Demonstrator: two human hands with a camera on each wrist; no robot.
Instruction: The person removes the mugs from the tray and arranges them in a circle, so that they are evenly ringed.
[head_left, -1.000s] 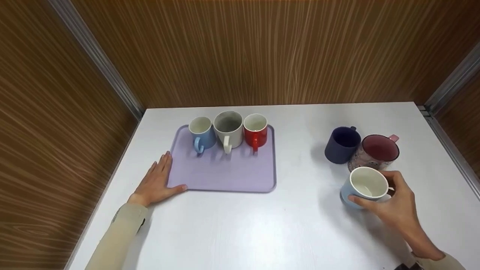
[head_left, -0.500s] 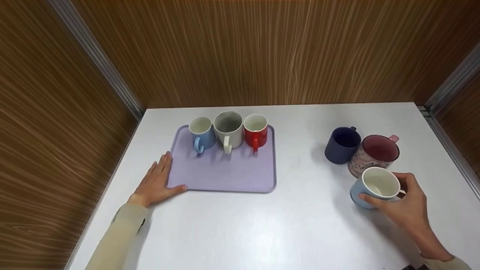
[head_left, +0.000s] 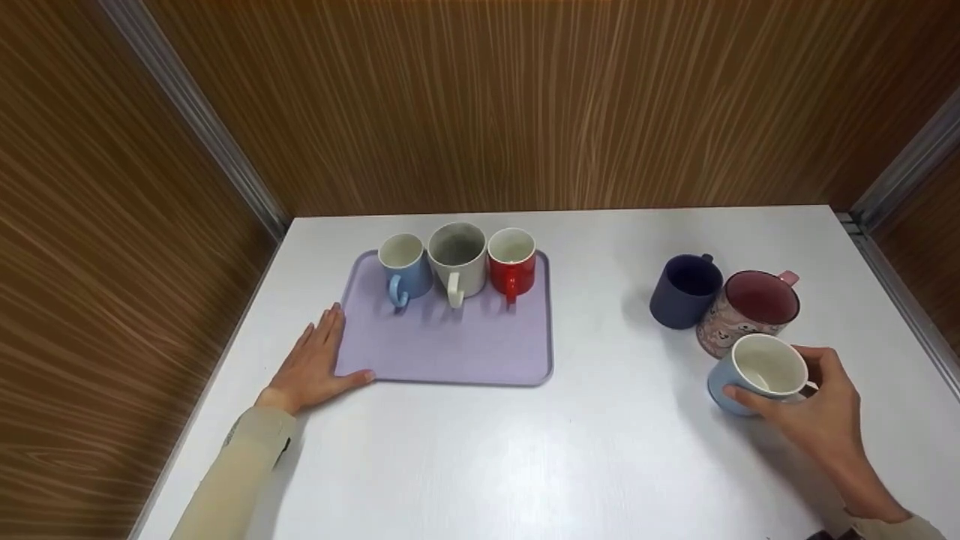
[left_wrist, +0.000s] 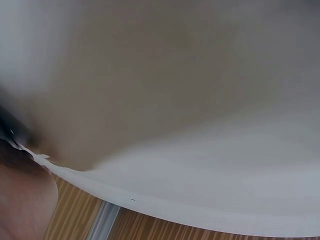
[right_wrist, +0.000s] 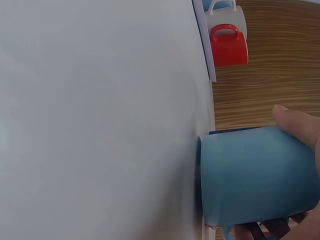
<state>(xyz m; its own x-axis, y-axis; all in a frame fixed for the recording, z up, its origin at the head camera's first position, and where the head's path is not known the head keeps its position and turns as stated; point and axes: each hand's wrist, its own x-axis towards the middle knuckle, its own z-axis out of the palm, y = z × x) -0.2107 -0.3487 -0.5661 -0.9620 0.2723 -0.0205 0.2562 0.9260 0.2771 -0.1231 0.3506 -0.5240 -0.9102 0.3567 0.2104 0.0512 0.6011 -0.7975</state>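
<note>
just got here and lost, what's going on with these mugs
A person's left hand rests at one corner of a purple tray, on which a blue mug, a white mug and a red mug stand in a row. Their right hand grips a light blue mug off the tray, near a pink mug and a navy mug.

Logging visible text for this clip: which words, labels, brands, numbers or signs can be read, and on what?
None can be read.
Pink patterned mug: print too small to tell whether it includes lettering.
Light blue mug in the right hand: no lettering on the visible side.
</note>
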